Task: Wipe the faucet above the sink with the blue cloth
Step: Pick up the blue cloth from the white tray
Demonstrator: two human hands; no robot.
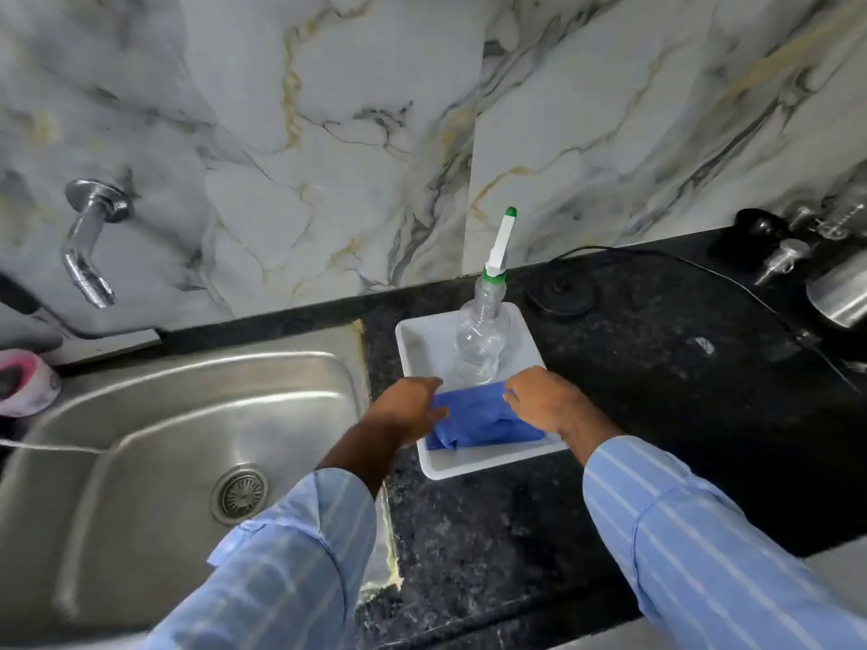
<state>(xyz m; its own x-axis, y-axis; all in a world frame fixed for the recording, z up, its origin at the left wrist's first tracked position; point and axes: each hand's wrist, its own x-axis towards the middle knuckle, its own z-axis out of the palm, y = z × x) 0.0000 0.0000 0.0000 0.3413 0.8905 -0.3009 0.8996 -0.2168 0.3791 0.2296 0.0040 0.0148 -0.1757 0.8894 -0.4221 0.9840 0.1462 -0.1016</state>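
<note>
With the blue cloth (pixel 483 419) lying in the white tray (pixel 469 466) and the left hand (pixel 408 408) and right hand (pixel 546 401) apparently pinching its opposite edges, a careless lift risks toppling the adjacent spray bottle (pixel 481 342), well away from the faucet (pixel 89 241).

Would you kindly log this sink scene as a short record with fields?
cloth: blue cloth, crumpled in the white tray
tray place: dark counter, right of the sink
bottle: clear, green-tipped nozzle, upright in the tray behind the cloth
left hand: on the cloth's left edge
right hand: on the cloth's right edge
faucet: wall-mounted above the sink, untouched
</note>
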